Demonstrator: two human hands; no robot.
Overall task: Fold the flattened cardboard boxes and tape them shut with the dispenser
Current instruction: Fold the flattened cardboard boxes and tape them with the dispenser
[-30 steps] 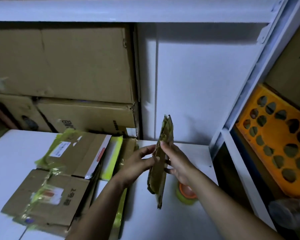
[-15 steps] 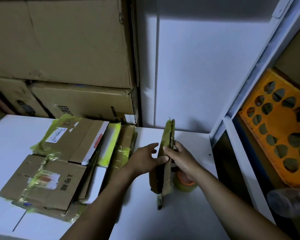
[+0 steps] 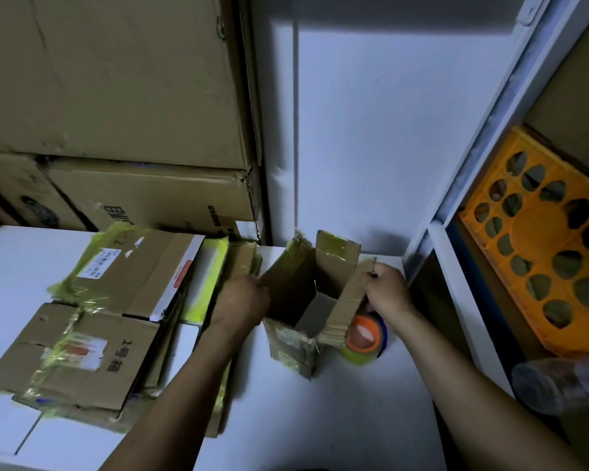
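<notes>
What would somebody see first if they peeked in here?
Probably the small cardboard box standing open in the middle of the white table, with the left hand gripping one side and the right hand pinching the other. Next come the bright orange crate at far right and the pile of flattened boxes at left.

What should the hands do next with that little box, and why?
Probably fold the upright flaps inward. The small box stands opened on the table, the left hand and right hand each hold an opposite side, its flaps stick up untaped, and the tape roll waits beside it.
</notes>
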